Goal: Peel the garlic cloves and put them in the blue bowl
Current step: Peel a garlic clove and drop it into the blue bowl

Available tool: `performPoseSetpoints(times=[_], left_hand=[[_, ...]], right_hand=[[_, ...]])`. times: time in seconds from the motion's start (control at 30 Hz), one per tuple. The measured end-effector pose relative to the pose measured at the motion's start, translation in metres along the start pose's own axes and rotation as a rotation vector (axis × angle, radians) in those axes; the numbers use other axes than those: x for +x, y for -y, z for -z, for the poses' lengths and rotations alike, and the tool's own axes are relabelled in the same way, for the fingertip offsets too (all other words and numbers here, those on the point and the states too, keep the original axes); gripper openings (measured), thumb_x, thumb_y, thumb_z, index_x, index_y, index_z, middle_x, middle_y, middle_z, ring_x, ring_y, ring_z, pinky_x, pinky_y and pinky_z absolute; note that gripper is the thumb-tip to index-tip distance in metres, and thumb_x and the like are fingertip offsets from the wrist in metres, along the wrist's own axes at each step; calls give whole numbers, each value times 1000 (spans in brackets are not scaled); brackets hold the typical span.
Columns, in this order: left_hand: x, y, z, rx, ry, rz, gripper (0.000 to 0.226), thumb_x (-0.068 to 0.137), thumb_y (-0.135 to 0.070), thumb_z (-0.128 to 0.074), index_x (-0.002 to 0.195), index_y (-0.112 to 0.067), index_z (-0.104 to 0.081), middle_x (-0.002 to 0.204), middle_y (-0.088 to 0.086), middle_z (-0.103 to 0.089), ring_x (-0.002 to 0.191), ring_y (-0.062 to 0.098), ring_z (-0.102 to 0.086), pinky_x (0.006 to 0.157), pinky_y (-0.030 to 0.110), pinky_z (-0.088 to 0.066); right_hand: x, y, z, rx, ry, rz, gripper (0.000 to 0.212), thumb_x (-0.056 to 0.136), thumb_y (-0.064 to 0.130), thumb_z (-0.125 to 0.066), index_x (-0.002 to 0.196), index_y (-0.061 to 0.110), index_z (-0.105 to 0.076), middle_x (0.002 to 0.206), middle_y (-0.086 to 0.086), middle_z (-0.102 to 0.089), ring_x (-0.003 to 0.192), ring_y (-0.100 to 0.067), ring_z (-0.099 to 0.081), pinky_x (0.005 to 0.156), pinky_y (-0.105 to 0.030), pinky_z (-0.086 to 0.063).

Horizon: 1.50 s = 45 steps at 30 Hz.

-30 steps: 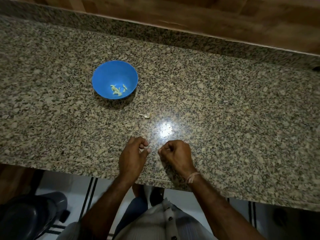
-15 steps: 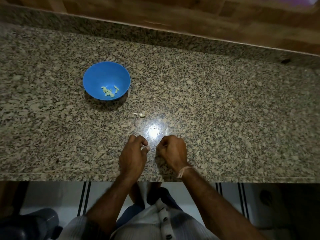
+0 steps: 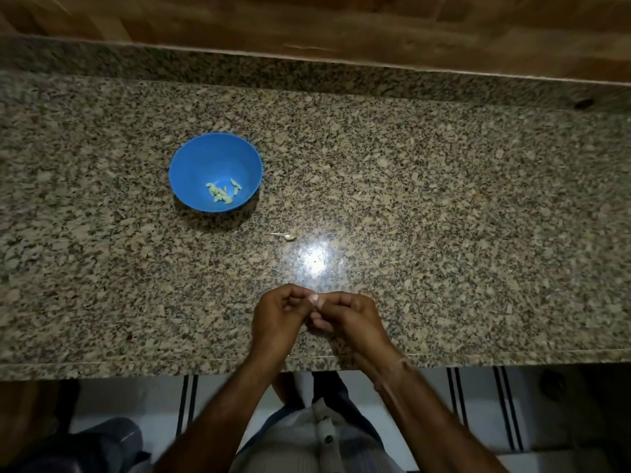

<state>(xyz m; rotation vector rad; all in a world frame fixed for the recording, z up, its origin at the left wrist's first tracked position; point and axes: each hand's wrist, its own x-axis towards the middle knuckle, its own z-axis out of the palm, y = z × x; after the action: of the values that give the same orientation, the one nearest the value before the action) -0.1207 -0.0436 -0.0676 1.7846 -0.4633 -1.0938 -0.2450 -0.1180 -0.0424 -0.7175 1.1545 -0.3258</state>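
Above granite counter [image 3: 444,199], left hand [image 3: 278,320] and right hand [image 3: 353,319] curl fingers [image 3: 290,292] together, contents unseen.

I stand at a speckled brown granite tabletop [image 3: 461,199] with a raised granite lip [image 3: 307,71] along its far edge and wood panelling [image 3: 341,22] behind that. A bright glare [image 3: 316,259] sits on the polished stone. Under the near edge I see white floor [image 3: 478,401] with dark stripes
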Motion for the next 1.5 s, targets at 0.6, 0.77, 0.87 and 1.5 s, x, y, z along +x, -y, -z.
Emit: performPoseSetpoints(times=[0.6, 0.77, 0.87, 1.5], left_hand=[[-6, -23, 5, 396, 48, -96, 24, 104, -28, -55, 81, -23, -58, 66, -10, -60, 60, 12, -54, 58, 38, -42], [-11, -25, 2, 356, 59, -32, 31, 111, -26, -43, 81, -24, -50, 71, -7, -57, 63, 8, -51, 60, 32, -38], [-7, -31, 0, 276, 93, 99, 35, 111, -26, -42, 77, -24, -50, 67, -6, -53, 52, 4, -46, 51, 25, -31], [-5, -31, -1, 417, -48, -237, 20, 99, -16, -66, 80, -24, -67, 69, -8, -67, 64, 7, -63, 54, 21, -46]], right_hand=[[6, 1, -5, -532, -96, 418, 16, 96, 15, -72, 80, 15, -71, 73, 0, -73, 68, -19, -69, 64, -34, -55], [10, 2, -5, -470, 1, 147, 22, 99, 15, -71, 83, 2, -68, 66, -10, -66, 58, -19, -59, 61, -32, -50], [13, 1, -5, -507, -66, 265, 22, 99, 18, -72, 81, 6, -68, 73, -2, -71, 67, -18, -65, 67, -35, -53], [15, 1, -11, -224, -123, 177, 19, 98, 15, -72, 81, 7, -71, 71, -10, -71, 67, -23, -66, 65, -37, -57]])
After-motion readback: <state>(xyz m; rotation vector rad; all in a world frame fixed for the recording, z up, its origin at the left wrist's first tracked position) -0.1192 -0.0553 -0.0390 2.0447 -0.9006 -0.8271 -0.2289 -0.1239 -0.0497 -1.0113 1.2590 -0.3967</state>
